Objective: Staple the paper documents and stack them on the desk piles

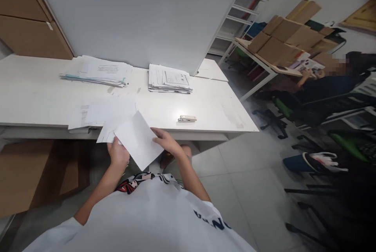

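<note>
The left hand (pixel 118 155) is closed on the lower left edge of a blank white sheet (pixel 138 139), fingers curled around it. The right hand (pixel 164 141) pinches the same sheet at its right edge, thumb on top and fingers underneath. The sheet is held tilted in the air just in front of the near edge of the white table (pixel 44 99), above the person's lap, one corner pointing down toward the white shirt (pixel 147 216).

Just behind the sheet, more loose papers (pixel 96 115) lie on the table and hang a little over its edge. A small stapler (pixel 187 118) rests on the table to the right, apart from both hands. Farther back lie two stacks of papers, one at left (pixel 96 71) and one at centre (pixel 169 79), both against a white board (pixel 141 13) that stands upright. Off to the right, another person (pixel 329 83) sits near a shelf of cardboard boxes (pixel 288 35).
</note>
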Motion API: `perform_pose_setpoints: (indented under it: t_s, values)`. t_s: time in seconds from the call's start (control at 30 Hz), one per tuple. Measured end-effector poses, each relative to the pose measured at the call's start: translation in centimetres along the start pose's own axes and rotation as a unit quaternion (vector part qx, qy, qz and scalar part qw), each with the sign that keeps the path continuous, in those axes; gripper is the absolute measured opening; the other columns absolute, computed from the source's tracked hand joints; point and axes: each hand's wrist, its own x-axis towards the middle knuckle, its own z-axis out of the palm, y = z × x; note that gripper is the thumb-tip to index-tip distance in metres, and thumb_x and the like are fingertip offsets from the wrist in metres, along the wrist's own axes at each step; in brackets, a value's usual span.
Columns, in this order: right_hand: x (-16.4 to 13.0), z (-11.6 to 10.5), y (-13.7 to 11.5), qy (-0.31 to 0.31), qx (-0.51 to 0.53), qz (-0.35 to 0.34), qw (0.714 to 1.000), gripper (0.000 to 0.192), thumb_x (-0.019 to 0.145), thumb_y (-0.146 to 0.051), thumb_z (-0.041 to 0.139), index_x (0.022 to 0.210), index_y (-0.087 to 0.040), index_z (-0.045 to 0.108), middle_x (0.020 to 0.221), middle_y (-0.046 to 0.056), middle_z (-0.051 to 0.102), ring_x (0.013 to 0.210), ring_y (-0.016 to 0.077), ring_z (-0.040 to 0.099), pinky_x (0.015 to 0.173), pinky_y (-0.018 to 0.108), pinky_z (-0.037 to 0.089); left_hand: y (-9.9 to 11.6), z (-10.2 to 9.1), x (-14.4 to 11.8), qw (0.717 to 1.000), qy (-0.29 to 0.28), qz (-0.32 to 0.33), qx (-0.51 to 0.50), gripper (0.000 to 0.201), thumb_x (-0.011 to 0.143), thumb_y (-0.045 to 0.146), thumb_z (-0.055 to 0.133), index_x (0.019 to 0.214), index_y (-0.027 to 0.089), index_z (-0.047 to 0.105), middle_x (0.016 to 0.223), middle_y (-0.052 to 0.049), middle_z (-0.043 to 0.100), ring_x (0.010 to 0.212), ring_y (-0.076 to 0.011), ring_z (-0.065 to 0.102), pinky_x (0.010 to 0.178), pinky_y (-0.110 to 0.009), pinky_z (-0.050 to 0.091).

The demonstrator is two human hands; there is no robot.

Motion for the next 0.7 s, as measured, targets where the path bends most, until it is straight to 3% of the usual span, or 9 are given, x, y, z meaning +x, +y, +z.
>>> perform_pose_setpoints:
  t_s: [0.07,0.13,0.2,0.27,0.37,0.43,0.5,0.6,0.7]
  values:
    - [-0.5,-0.4,-0.8,0.038,-0.050,-0.040,0.997,0.042,0.078,-0.019,0.059,0.118,-0.021,0.069,0.117,0.004,0.072,0.110,0.0209,0.066,0.103,0.039,0.049,0.4,0.1,0.3,1.000,0.015,0.002,-0.005,0.023,0.078,0.013,0.061,0.100,0.019,0.061,0.112,-0.008,0.070,0.113,-0.0226,0.064,0.105,-0.042,0.049]
    - [-1.5,-0.8,-2.3,0.116,-0.095,-0.104,0.983,0.039,0.082,-0.019,0.052,0.118,-0.021,0.069,0.114,0.004,0.073,0.109,0.0206,0.066,0.102,0.039,0.050,1.0,0.3,0.5,0.999,0.033,0.011,-0.018,0.021,0.076,0.012,0.060,0.096,0.019,0.062,0.108,-0.007,0.071,0.112,-0.0217,0.064,0.105,-0.040,0.049]
    - [-2.7,-0.9,-4.2,0.215,-0.136,-0.187,0.949,0.039,0.088,-0.020,0.046,0.122,-0.023,0.067,0.118,0.004,0.072,0.112,0.0207,0.065,0.102,0.038,0.050,1.7,0.6,0.4,0.999,0.027,0.012,-0.022,0.024,0.074,0.011,0.060,0.097,0.020,0.062,0.106,-0.005,0.071,0.112,-0.0214,0.065,0.105,-0.039,0.049]
    - [-3.4,-0.6,-5.7,0.271,-0.188,-0.280,0.902,0.043,0.092,-0.018,0.040,0.127,-0.025,0.064,0.126,0.003,0.068,0.121,0.0195,0.061,0.106,0.036,0.047,2.4,1.2,-0.3,1.000,0.005,-0.007,-0.016,0.030,0.073,0.010,0.061,0.101,0.020,0.063,0.107,-0.004,0.071,0.112,-0.0221,0.064,0.104,-0.041,0.050]
    - [-2.7,1.1,-6.1,0.205,-0.315,-0.354,0.856,0.049,0.091,-0.010,0.036,0.130,-0.023,0.061,0.136,0.004,0.062,0.133,0.0178,0.052,0.114,0.037,0.040,2.7,2.4,-2.5,0.996,-0.049,-0.067,-0.028,0.039,0.070,0.009,0.060,0.107,0.020,0.064,0.109,-0.005,0.072,0.113,-0.0235,0.064,0.105,-0.043,0.049]
    - [-1.3,2.8,-5.0,0.130,-0.409,-0.317,0.846,0.050,0.088,-0.007,0.039,0.132,-0.021,0.060,0.140,0.007,0.059,0.137,0.0198,0.048,0.116,0.041,0.037,2.4,3.3,-4.0,0.987,-0.099,-0.118,-0.054,0.042,0.070,0.010,0.057,0.109,0.019,0.065,0.110,-0.006,0.072,0.113,-0.0242,0.064,0.105,-0.042,0.048]
    - [0.1,4.3,-3.3,0.074,-0.479,-0.233,0.843,0.049,0.089,-0.009,0.043,0.135,-0.016,0.057,0.142,0.013,0.057,0.137,0.0239,0.048,0.113,0.045,0.039,1.6,3.9,-4.8,0.972,-0.133,-0.184,-0.065,0.038,0.072,0.014,0.055,0.108,0.015,0.067,0.109,-0.009,0.072,0.111,-0.0241,0.065,0.104,-0.040,0.049]
    - [1.2,5.3,-0.9,0.024,-0.523,-0.149,0.839,0.044,0.094,-0.016,0.044,0.137,-0.011,0.054,0.145,0.019,0.053,0.135,0.0275,0.049,0.107,0.045,0.043,-0.2,4.3,-4.6,0.956,-0.099,-0.273,-0.034,0.025,0.079,0.017,0.053,0.098,0.011,0.068,0.098,-0.010,0.073,0.102,-0.0212,0.068,0.099,-0.034,0.051]
    - [1.0,4.8,0.6,-0.010,-0.516,-0.143,0.845,0.041,0.097,-0.020,0.044,0.134,-0.010,0.056,0.146,0.019,0.051,0.136,0.0268,0.049,0.108,0.042,0.043,-2.0,4.1,-3.6,0.965,-0.046,-0.259,0.007,0.018,0.083,0.011,0.054,0.095,0.012,0.068,0.090,-0.007,0.072,0.090,-0.0145,0.069,0.094,-0.026,0.052]
